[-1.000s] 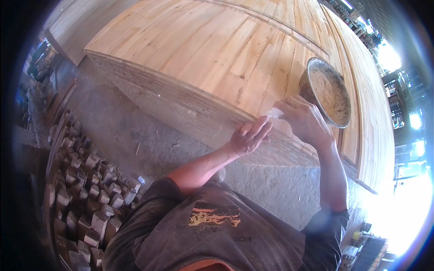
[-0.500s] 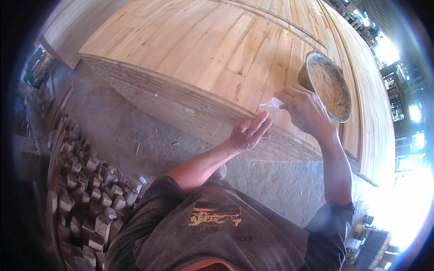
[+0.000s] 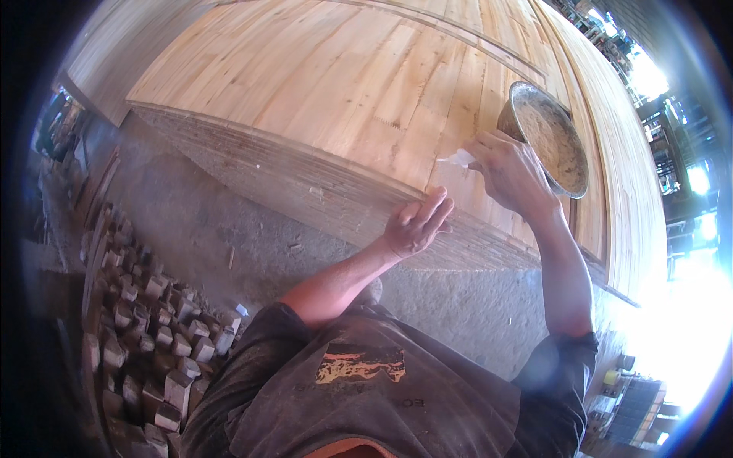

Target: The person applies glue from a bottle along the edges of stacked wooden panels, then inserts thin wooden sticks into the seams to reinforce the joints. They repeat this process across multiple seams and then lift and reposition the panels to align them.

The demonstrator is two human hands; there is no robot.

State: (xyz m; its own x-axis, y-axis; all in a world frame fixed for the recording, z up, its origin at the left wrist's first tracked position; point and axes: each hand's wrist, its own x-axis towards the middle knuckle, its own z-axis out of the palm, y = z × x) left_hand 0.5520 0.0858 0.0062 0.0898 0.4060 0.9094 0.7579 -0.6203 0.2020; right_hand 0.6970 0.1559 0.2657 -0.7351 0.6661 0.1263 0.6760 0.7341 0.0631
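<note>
The right hand [image 3: 508, 172] pinched a white bottle [image 3: 459, 158] just left of the bowl [image 3: 506, 122]. The left hand [image 3: 413, 226], fingers loosely parted, was at the edge of the panel [image 3: 328, 91], below and left of the bowl. Blocks [image 3: 177, 391] lay well left of the bowl.

Open room for passing runs over the bare top of the panel stack [image 3: 298, 91], left of the right grip [image 3: 505, 169] and its white nozzle [image 3: 460, 158]; just beside that grip the powder-filled bowl [image 3: 548, 137] stands in the way, and the left grip [image 3: 414, 224] blocks part of the near edge
</note>
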